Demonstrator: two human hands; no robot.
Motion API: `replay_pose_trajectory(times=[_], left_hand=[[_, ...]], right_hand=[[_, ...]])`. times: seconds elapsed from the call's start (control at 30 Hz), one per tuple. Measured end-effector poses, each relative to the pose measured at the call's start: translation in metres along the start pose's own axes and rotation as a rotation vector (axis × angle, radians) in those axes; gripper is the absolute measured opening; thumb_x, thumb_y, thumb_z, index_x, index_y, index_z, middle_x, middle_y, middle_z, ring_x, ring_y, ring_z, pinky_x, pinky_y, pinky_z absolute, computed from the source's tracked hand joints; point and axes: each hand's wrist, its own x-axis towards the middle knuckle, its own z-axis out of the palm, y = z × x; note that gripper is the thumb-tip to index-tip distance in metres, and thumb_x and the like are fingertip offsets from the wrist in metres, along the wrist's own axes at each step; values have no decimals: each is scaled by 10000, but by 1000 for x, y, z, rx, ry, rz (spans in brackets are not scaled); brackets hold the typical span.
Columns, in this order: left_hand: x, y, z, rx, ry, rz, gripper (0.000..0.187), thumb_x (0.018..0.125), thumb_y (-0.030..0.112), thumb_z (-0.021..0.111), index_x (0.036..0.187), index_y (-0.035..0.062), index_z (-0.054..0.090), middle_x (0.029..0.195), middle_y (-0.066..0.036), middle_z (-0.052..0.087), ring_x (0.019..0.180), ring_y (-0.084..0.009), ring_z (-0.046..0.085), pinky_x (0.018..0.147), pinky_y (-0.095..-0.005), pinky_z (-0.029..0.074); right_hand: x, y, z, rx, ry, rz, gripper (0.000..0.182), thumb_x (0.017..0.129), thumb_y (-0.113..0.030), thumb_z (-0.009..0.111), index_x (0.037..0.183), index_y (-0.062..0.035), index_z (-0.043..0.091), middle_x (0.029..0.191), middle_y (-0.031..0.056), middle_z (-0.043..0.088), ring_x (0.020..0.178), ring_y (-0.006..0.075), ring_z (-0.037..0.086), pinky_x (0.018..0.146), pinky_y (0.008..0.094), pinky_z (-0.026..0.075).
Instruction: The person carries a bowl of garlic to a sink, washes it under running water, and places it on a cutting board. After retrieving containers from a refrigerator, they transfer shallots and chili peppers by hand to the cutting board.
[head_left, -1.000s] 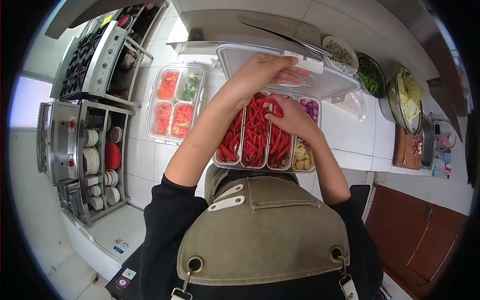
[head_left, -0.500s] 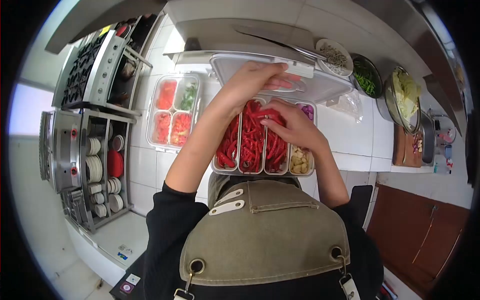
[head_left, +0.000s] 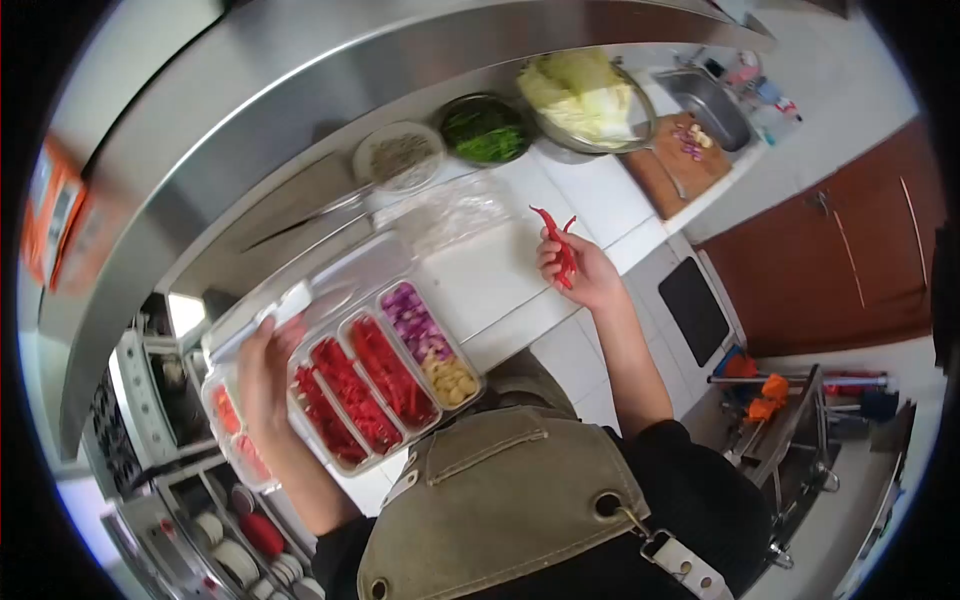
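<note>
Several red chilies (head_left: 564, 250) are held in my right hand (head_left: 580, 270), above the counter's front edge. My left hand (head_left: 268, 362) is at the raised clear lid (head_left: 365, 268) of the container, with its fingers at the lid's white latch (head_left: 290, 302). Under the lid, the container holds narrow bins side by side. Three bins hold red chilies (head_left: 388, 372). The rightmost bin has chopped purple shallots (head_left: 412, 318) and pale garlic cloves (head_left: 450, 382).
A second container (head_left: 250, 458) stands left. Along the wall are a plate of small dried fish (head_left: 402, 158), a bowl of green chilies (head_left: 488, 132), a bowl of cabbage (head_left: 580, 95), a cutting board (head_left: 660, 180) and a sink (head_left: 712, 105). A knife (head_left: 310, 217) lies behind the lid.
The view has turned to the right. My right hand has lifted chilies out of the container and moved right with them. My left hand remains at the lid.
</note>
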Motion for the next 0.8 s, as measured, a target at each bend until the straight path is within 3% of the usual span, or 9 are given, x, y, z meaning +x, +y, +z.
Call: replay_pose_trajectory(times=[0.17, 0.3, 0.4, 0.43, 0.57, 0.63, 0.67, 0.73, 0.8], left_hand=[[1, -13, -16, -71, 121, 13, 387, 810, 161, 629, 1107, -39, 484, 968, -162, 615, 907, -256, 606, 805, -348, 483], [-10, -23, -24, -57, 134, 92, 291, 804, 158, 632, 1032, 1, 545, 1010, -126, 604, 869, -227, 607, 802, -351, 484], [-22, -21, -6, -18, 214, 153, 267, 790, 178, 645, 978, 9, 559, 972, -99, 586, 819, -203, 585, 807, -363, 468], [-27, -18, 1, 11, 264, 173, 269, 784, 190, 650, 964, 14, 558, 948, -92, 580, 798, -196, 573, 812, -367, 462], [-45, -6, 46, 82, 533, 136, 216, 772, 228, 637, 854, 39, 573, 758, -39, 529, 686, -127, 485, 686, -283, 423], [-50, -7, 57, 214, 689, 71, 180, 790, 216, 607, 781, 38, 583, 708, -30, 543, 682, -116, 492, 647, -263, 388], [-48, -17, 48, 138, 558, 119, 179, 801, 206, 590, 765, 30, 586, 699, -34, 552, 679, -117, 497, 653, -260, 384], [-51, -22, 49, 54, 409, 208, 187, 816, 183, 564, 737, 15, 590, 681, -44, 569, 675, -122, 507, 665, -256, 376], [-61, -33, 57, 39, 372, 250, 202, 823, 169, 553, 707, 8, 592, 672, -57, 582, 682, -131, 517, 673, -258, 374]], right_hand=[[-20, -150, -49, -332, 294, -475, 152, 893, -112, 452, 1008, -43, 525, 757, 28, 539, 627, 113, 519, 569, 249, 464], [-29, -266, -84, -1254, 932, -860, 169, 833, -74, 468, 967, -10, 549, 777, 105, 588, 658, 157, 573, 569, 299, 462], [-5, -361, -159, -1864, 1043, -1237, 210, 774, -61, 489, 964, 0, 553, 811, 167, 604, 730, 248, 605, 617, 350, 466], [0, -378, -168, -1795, 1035, -1064, 282, 731, -59, 508, 1005, -13, 555, 883, 207, 604, 811, 331, 597, 704, 412, 461], [3, -407, -157, -2708, 754, -1228, 420, 732, -86, 567, 1139, -24, 482, 977, 197, 604, 948, 303, 581, 871, 421, 426], [10, -375, -124, -1889, 715, -1366, 260, 759, -91, 627, 995, 10, 581, 1042, 140, 617, 975, 238, 588, 847, 332, 460], [-18, -324, -46, -2060, 792, -1281, 170, 772, -51, 619, 921, 30, 600, 1041, 145, 617, 949, 229, 600, 823, 313, 474], [-26, -291, -32, -2009, 747, -1826, 176, 849, -56, 547, 970, 71, 548, 1005, 193, 596, 942, 242, 591, 813, 331, 469], [-15, -225, -10, -1562, 529, -1762, 288, 846, -73, 540, 1107, 38, 490, 1057, 125, 573, 958, 204, 559, 794, 312, 449]])
